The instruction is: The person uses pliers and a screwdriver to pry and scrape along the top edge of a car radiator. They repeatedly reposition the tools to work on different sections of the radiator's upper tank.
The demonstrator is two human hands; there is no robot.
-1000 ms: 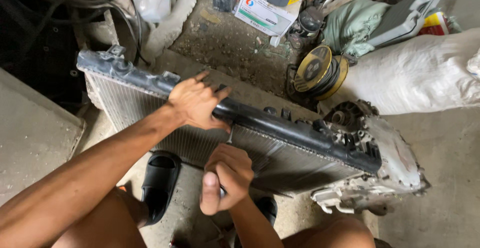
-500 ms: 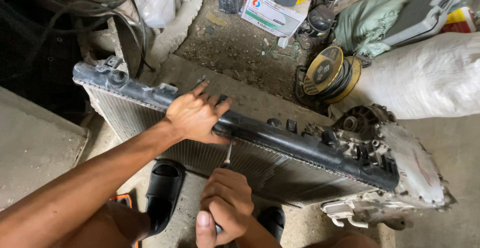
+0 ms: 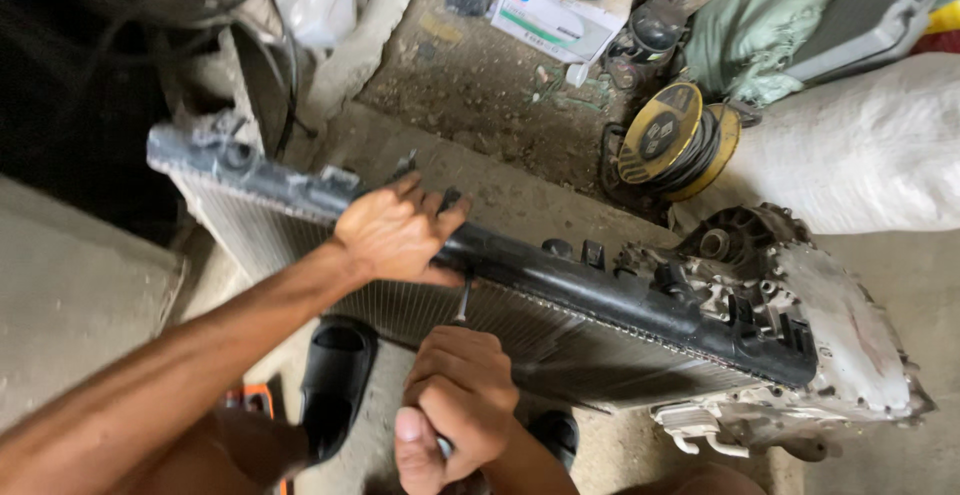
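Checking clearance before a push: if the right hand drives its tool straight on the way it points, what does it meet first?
Probably the radiator's black top tank, just under the left hand; the tool tip already looks against it.

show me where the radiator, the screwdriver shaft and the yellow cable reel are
radiator [image 3: 600,290], head view, on its black top tank
screwdriver shaft [image 3: 464,300], head view, on the thin metal shaft above the right hand
yellow cable reel [image 3: 660,135], head view, on the yellow side disc

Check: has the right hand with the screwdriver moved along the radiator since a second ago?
No: right hand stays below the left hand at the radiator's black top bar; only the camera shifted.
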